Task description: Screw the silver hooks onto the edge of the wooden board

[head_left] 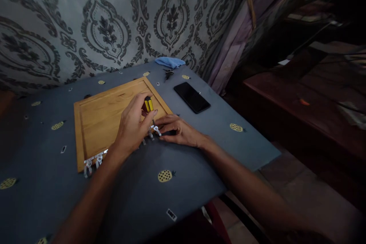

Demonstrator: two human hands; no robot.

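Observation:
My left hand (133, 122) is closed around the yellow and black handle of a screwdriver (149, 104), held upright with its tip pointing down at a metal hook rail. The shiny rail with hooks (97, 159) runs along the near edge of a framed wooden board (105, 112); its middle is hidden behind my left forearm. At the rail's right end, my right hand (183, 131) has its thumb and fingers pinched at a metal hook (156, 130). The screw under the screwdriver tip is too small to make out.
A black phone (191, 97) lies right of the board. Behind it are a small dark bunch that may be keys (168, 74) and a folded blue cloth (169, 61). The blue tablecloth (194, 175) has a pineapple print. Patterned wall covering stands behind; a dark red surface (286, 99) is at right.

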